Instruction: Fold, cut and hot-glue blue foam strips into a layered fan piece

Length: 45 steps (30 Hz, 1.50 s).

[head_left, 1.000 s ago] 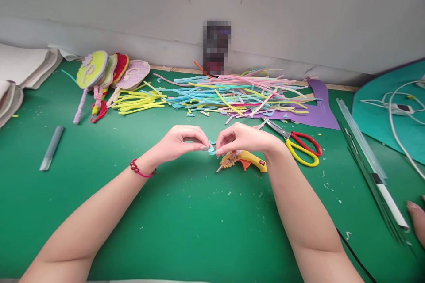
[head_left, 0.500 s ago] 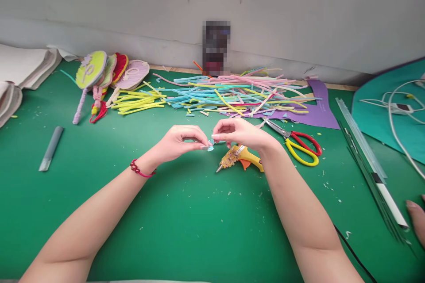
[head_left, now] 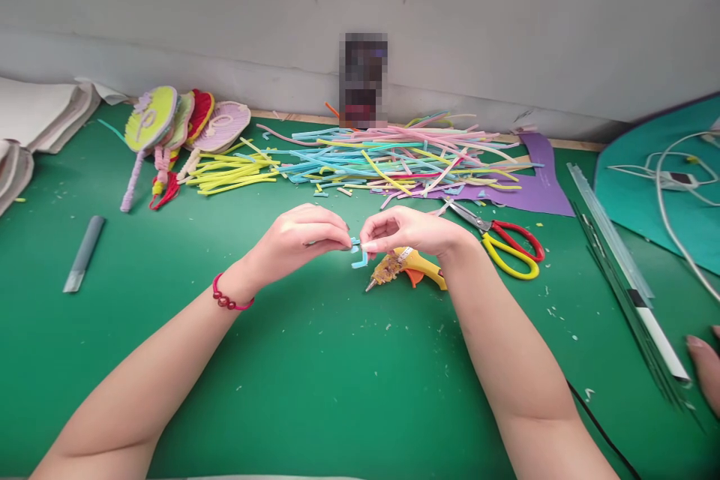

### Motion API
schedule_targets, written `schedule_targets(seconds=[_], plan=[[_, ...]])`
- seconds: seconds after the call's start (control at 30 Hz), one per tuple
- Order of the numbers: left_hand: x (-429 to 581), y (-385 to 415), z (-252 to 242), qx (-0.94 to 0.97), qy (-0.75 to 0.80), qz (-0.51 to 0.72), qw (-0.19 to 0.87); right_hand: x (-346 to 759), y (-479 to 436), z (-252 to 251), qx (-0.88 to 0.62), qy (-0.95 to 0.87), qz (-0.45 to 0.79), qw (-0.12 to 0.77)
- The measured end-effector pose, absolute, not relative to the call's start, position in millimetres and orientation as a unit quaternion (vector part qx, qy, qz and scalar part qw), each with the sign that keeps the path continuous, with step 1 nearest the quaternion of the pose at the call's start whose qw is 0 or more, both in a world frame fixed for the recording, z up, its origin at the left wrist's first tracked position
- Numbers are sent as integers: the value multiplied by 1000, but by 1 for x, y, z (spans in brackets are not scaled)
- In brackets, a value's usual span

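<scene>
My left hand (head_left: 301,236) and my right hand (head_left: 408,231) meet fingertip to fingertip above the green table (head_left: 315,375). Both pinch a small bent piece of light blue strip (head_left: 358,255), whose short end hangs down between them. A red bead bracelet (head_left: 228,301) sits on my left wrist. Just under my right hand lies a yellow glue gun (head_left: 409,267), nozzle pointing left.
A heap of coloured strips (head_left: 388,157) lies behind the hands, woven fans (head_left: 180,124) at its left. Red and yellow scissors (head_left: 503,244) rest to the right, by purple sheet (head_left: 534,184). Another person's fingers (head_left: 704,371) show at the right edge beside long clear rods (head_left: 624,262). A grey bar (head_left: 83,253) lies left.
The hands have shifted slightly and turned the blue piece; its free end now hangs down in a visible bend. My left wrist has rolled a little.
</scene>
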State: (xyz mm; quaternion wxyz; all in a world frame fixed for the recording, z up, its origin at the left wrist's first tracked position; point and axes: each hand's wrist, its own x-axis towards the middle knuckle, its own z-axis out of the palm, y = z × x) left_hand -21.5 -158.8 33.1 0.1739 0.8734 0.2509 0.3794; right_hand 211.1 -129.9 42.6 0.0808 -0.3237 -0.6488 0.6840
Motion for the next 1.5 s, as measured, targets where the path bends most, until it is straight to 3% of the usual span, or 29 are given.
schedule_targets(seconds=[0.33,0.67,0.9,1.13,1.5], plan=[[-20,-161,31,858,281,412,123,212,-127,41,-334,-620,702,102],[-19,-177,40,898,172,393,-94,214,-126,39,-277,-526,800,83],[-19,-183,47,910,167,377,-47,212,-127,41,-265,-524,806,73],[-11,-184,54,909,112,383,-121,212,-128,41,-257,-543,798,49],[-3,-192,59,915,71,377,-122,213,-130,42,-229,-542,809,-7]])
